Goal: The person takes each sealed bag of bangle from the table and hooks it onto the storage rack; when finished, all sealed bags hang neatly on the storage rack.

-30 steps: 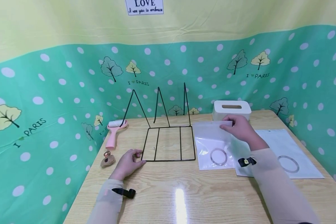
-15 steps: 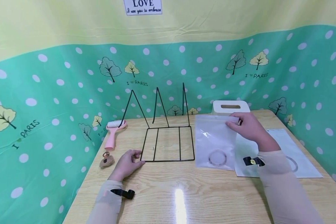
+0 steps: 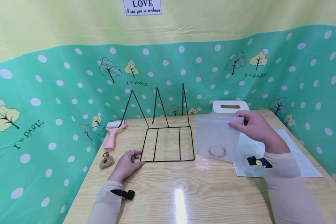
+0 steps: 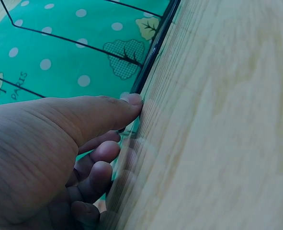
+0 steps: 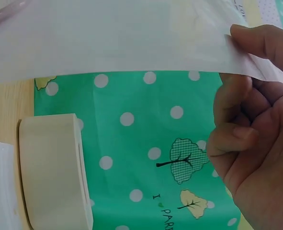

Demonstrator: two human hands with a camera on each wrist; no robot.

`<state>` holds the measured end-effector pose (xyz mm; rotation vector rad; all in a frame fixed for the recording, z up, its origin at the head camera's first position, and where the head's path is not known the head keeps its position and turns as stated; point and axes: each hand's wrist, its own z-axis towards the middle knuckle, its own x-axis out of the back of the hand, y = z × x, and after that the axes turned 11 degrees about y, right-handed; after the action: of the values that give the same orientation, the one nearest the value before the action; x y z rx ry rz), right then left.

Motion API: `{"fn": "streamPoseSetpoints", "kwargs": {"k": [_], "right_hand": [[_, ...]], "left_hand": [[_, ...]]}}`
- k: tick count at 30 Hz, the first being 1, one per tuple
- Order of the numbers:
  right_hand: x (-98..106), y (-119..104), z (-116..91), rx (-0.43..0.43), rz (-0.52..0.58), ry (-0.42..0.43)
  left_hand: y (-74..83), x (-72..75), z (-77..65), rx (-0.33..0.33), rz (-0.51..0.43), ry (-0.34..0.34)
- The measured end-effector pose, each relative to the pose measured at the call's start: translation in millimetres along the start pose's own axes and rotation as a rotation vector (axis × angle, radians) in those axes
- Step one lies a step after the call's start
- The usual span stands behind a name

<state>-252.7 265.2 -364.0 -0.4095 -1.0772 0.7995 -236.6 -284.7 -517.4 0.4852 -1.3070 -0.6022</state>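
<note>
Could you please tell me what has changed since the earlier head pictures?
The right hand, pinching the small bag throughout, has lifted it and moved slightly right. The left hand stays at the black wire rack's corner; the pink roller and white box haven't moved.

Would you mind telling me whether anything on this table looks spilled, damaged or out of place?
Nothing stands out: the left hand grips the black wire rack at one corner, the right hand holds up a pale bag, and no spill or damage shows.
</note>
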Motion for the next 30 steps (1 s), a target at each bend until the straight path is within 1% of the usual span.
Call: {"fn": "streamPoseSetpoints", "kwargs": {"k": [4,7,11,15,20,24,30], "right_hand": [[4.7,-5.8,-2.2,0.029,0.005,0.034],[7.2,-9.8,-3.9,0.011,0.012,0.059],[10.2,-14.4,-6.0,-0.006,-0.007,0.081],[14.2,-19.6,-9.0,0.058,-0.035,0.098],[18.7,-25.1,-12.5,0.12,-0.034,0.132],[21.5,-28.0,-15.4,0.175,-0.006,0.169],[26.0,-31.1,-18.8,0.239,0.067,0.185]], "left_hand": [[-0.7,-0.3,0.1,-0.003,-0.005,0.003],[-1.3,-0.6,0.2,-0.006,-0.006,0.005],[-2.0,-0.7,0.1,-0.005,-0.011,0.004],[-2.4,-0.7,0.1,-0.002,-0.014,0.003],[-1.8,-0.4,-0.2,0.002,-0.019,0.0],[-1.8,-0.4,-0.2,0.002,-0.022,0.001],[-1.3,0.1,-0.6,0.008,-0.024,0.001]]}}
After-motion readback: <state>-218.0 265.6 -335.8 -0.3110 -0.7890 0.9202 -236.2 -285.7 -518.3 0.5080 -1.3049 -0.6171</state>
